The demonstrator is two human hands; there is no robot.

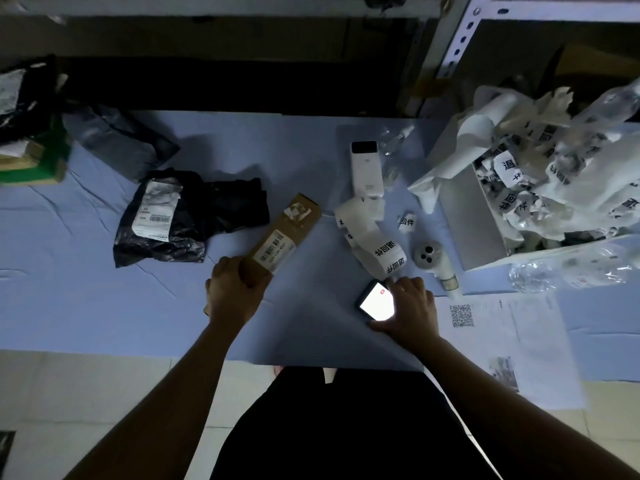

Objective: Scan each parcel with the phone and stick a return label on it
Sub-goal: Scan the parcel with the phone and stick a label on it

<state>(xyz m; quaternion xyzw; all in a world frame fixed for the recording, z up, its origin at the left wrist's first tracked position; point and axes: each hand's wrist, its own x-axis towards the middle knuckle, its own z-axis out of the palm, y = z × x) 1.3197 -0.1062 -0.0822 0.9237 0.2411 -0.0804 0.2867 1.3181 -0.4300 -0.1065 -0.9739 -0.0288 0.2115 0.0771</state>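
Fingers (221,266) of left hand (232,292) curled round near end of cardboard box (282,237), gripping it. Box: long, narrow, brown; lies slantwise on bench (104,306), far end pointing up and right. White barcode sticker (275,252) on its top face, small printed picture near far end. Right hand (412,306) grips phone (375,301) along its right edge, thumb under lower edge; screen lit white, facing up. Cannot tell whether phone rests on bench or is lifted. Label strip (377,247), white with black characters, trails from white printer (367,169) down to just beside phone. One loose label (407,222) near strip. Black bag parcel (180,220), crumpled, white shipping label on top, just left of box. Open white carton (485,216) of crumpled label backing at right.
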